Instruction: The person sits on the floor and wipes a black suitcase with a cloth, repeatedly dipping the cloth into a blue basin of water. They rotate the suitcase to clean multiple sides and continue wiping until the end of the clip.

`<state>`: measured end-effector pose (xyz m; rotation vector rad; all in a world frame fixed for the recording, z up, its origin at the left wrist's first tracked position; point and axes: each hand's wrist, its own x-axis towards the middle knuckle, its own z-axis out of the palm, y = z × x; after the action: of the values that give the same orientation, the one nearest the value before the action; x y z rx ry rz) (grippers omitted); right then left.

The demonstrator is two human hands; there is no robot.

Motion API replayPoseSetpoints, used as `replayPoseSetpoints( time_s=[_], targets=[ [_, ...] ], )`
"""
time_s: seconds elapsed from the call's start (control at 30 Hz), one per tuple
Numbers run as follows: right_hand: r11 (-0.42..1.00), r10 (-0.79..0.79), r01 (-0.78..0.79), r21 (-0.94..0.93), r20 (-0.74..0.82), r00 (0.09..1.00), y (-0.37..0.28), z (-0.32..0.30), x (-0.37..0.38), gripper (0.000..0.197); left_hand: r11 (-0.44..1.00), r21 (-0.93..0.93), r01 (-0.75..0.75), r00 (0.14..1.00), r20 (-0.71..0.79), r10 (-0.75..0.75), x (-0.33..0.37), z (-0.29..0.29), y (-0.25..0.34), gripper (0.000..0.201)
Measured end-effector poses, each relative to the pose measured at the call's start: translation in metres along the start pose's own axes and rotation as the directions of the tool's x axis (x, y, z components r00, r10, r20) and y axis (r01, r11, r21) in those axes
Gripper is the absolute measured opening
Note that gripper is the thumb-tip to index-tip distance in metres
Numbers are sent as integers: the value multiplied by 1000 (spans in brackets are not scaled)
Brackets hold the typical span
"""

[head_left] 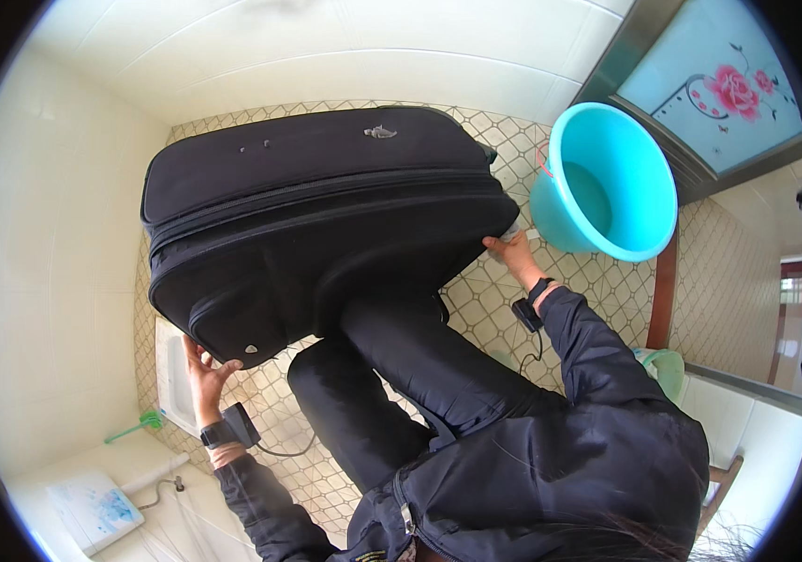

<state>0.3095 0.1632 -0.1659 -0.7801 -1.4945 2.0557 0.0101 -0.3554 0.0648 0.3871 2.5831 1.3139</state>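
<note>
A big black fabric suitcase [326,201] lies tilted before me, its near side resting against my knees. A zipper runs along its length, and a grey scuffed patch shows near its far right edge. At its near left corner is my left hand [204,382], thumb and fingers gripping the edge. My right hand [514,259] holds the near right corner, thumb on top; its other fingers are partly hidden. Something whitish shows beside those fingers, too small to make out.
A turquoise bucket [565,211] stands right of the suitcase on the tiled floor [476,309]. A squat toilet [172,379] and a green brush [146,421] are at the left. A flower-patterned glass door [700,103] and a pale green bin [665,368] are at the right.
</note>
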Motion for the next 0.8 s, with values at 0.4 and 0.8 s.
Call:
replayPoseSetpoints(
  time_s=[0.4, 0.8],
  targets=[
    [995, -90, 90, -36, -3, 996, 67, -4, -59, 27, 901, -305, -309, 944, 15, 329, 15, 25, 143, 96],
    [918, 298, -233, -322, 170, 939, 25, -21, -67, 32, 953, 107, -285, 919, -250, 303, 27, 53, 164, 44]
  ],
)
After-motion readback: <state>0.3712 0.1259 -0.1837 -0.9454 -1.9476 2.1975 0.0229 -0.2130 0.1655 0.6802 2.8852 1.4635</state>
